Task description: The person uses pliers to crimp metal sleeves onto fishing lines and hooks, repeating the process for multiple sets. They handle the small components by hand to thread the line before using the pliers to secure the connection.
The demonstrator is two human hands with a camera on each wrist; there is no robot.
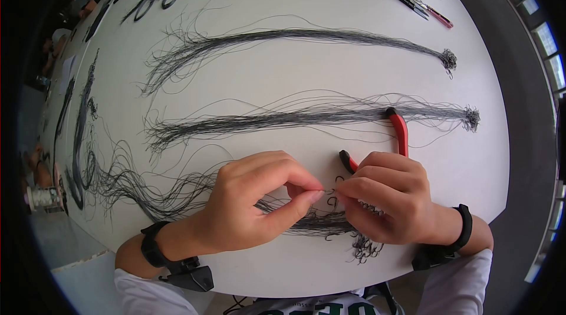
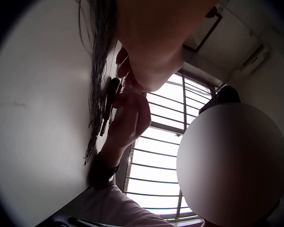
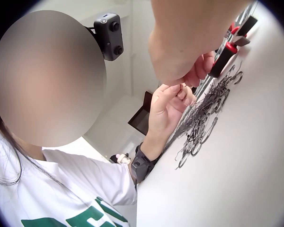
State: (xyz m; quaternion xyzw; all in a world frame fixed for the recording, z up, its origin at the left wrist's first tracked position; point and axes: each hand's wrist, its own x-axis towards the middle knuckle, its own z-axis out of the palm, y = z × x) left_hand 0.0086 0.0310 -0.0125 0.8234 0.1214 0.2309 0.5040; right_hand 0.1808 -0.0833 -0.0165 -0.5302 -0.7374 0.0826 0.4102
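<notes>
While both hands pinch it at the table's (image 1: pixel 460 167) six o'clock edge, left hand (image 1: pixel 247 203) and right hand (image 1: pixel 386 200) grasp a fine hooked line (image 1: pixel 326 190): light, limp, snag-prone, best held beside the hook

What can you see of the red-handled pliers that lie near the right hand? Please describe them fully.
The red-handled pliers lie flat on the white table, just behind the right hand. Two red handles with black tips show: one long handle crosses the middle bundle of dark lines, one shorter end shows by the knuckles. The hand hides the head, so its shape cannot be told. The handles look plastic-coated. Whether the hand touches them is unclear.
</notes>
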